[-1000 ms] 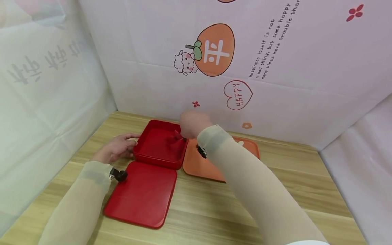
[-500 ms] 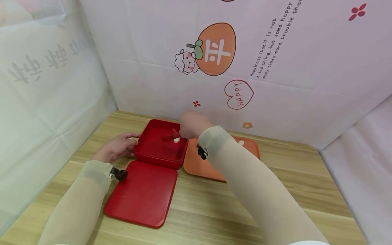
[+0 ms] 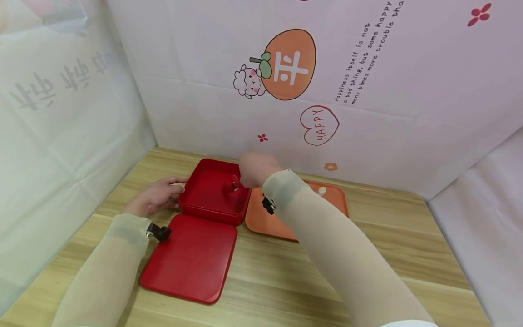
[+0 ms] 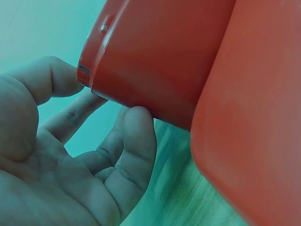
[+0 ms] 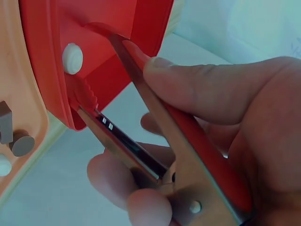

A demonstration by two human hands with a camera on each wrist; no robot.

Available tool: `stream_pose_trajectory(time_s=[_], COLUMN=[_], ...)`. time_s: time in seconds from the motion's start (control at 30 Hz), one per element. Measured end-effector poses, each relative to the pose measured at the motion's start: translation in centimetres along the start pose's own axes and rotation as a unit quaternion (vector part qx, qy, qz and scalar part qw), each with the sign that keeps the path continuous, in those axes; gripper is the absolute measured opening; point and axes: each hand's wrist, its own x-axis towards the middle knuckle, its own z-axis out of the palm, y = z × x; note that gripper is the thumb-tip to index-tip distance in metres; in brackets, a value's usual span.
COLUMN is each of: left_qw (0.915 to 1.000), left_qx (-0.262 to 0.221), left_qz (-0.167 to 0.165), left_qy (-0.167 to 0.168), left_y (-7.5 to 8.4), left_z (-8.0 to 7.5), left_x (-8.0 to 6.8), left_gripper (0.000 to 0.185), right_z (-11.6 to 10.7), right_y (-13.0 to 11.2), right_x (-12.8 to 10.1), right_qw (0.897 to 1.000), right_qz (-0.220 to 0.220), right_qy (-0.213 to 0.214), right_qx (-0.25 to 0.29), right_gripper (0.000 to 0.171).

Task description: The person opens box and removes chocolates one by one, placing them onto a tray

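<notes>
My right hand (image 3: 256, 169) grips a pair of tongs (image 5: 146, 96) with metal arms and red tips, over the right side of an open red box (image 3: 208, 188). The right wrist view shows the tips spread apart inside the box, one beside a small white round piece (image 5: 73, 59) at the wall. My left hand (image 3: 157, 197) rests against the box's left outer side. In the left wrist view its thumb touches the rim and other fingertips meet the wall.
A flat red lid (image 3: 192, 261) lies in front of the box. Right of it sits an orange tray (image 3: 269, 225), partly under my right forearm. On it are a white round piece (image 3: 322, 191), a brown cylinder (image 5: 22, 143) and a grey block (image 5: 4, 122). Printed cloth walls (image 3: 367, 145) enclose the wooden table.
Half a second ago a white piece showed at the tongs' tips in the head view; now it is hidden there. The tongs shifted slightly inside the box. The left hand has stayed put.
</notes>
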Motion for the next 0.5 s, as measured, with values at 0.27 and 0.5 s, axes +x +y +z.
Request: stream_pose_trajectory(time_s=[0.27, 0.5], left_qw=[1.0, 1.0], left_qx=[-0.004, 0.001], left_qz=[0.0, -0.001], left_qy=[-0.004, -0.005], left_y=[0.3, 0.23], left_z=[0.12, 0.1], left_x=[-0.17, -0.16], left_gripper=[0.059, 0.058], right_z=[0.12, 0.14], right_y=[0.44, 0.85], right_x=[-0.05, -0.17], right_qw=[1.0, 1.0], right_qz=[-0.002, -0.002], right_qy=[0.005, 0.003], right_qx=[0.011, 0.024], right_gripper=[0.018, 0.023])
